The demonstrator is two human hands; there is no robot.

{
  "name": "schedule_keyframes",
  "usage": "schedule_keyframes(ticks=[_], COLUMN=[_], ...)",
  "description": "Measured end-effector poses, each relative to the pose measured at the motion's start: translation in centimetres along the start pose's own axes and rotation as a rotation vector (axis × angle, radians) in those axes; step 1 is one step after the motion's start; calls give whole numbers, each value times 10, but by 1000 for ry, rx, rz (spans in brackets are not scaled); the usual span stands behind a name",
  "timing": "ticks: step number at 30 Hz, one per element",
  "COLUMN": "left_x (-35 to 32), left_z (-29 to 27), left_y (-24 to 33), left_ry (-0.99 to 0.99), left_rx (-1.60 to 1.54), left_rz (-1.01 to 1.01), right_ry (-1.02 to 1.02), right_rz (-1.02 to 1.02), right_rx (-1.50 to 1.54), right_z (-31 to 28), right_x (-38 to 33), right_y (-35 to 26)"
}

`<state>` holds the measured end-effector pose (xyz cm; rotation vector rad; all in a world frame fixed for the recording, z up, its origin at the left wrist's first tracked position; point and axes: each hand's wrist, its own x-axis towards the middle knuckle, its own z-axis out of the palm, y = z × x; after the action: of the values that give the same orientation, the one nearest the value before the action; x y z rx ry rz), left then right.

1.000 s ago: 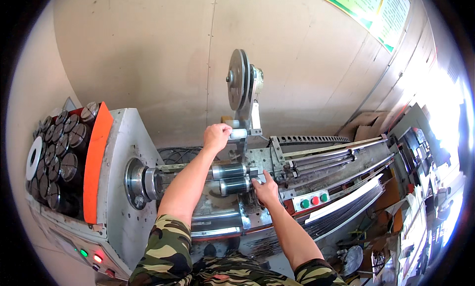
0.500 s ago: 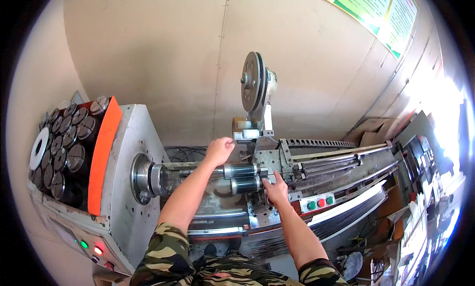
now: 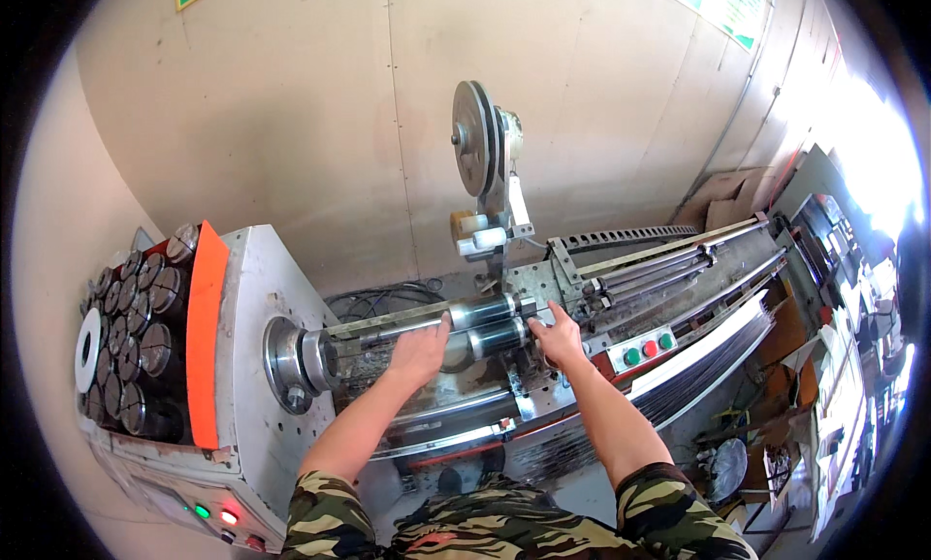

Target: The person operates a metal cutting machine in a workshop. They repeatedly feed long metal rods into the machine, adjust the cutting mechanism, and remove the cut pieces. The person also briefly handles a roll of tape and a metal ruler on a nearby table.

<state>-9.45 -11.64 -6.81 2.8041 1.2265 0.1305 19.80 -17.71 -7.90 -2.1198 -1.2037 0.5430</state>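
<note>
1. Silvery metal gleams on the upper roller point(image 3: 482, 311) and the lower roller point(image 3: 499, 337), which lie side by side over the middle of the machine bed point(image 3: 461, 393).
2. Of the two hands, the left hand point(image 3: 419, 352) is at the left end of the upper roller, fingers stretched forward; whether it grips anything I cannot tell.
3. The right hand point(image 3: 560, 342) is at the rollers' right end, index finger extended and thumb spread apart from it, beside a metal block.
4. A long rod point(image 3: 400, 330) runs from the left hand's side toward the round chuck point(image 3: 299, 364) on the grey cabinet point(image 3: 267, 303).
5. Behind the rollers, a grooved wheel point(image 3: 472, 138) stands upright on an arm, above small white rollers point(image 3: 488, 239).
6. To the right of the right hand sits a button panel point(image 3: 642, 350), green, red and green.
7. On the cabinet, dark slotted cylinders point(image 3: 155, 352) are packed behind an orange board point(image 3: 205, 337).
8. Camouflage sleeves point(image 3: 328, 516) cover the upper arms.
</note>
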Motion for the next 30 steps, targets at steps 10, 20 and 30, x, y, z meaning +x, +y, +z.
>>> schedule_keyframes(ticks=[10, 20, 30], left_x=[10, 22, 36], left_z=[13, 21, 30], left_y=[-10, -18, -24], left_ry=[59, 61, 120], left_rx=[32, 44, 82], left_rz=[68, 68, 62], right_ry=[-41, -42, 17], right_rz=[14, 52, -15], right_rx=[-9, 23, -26], right_z=[-6, -3, 4], right_x=[5, 13, 28], right_y=[-9, -14, -11])
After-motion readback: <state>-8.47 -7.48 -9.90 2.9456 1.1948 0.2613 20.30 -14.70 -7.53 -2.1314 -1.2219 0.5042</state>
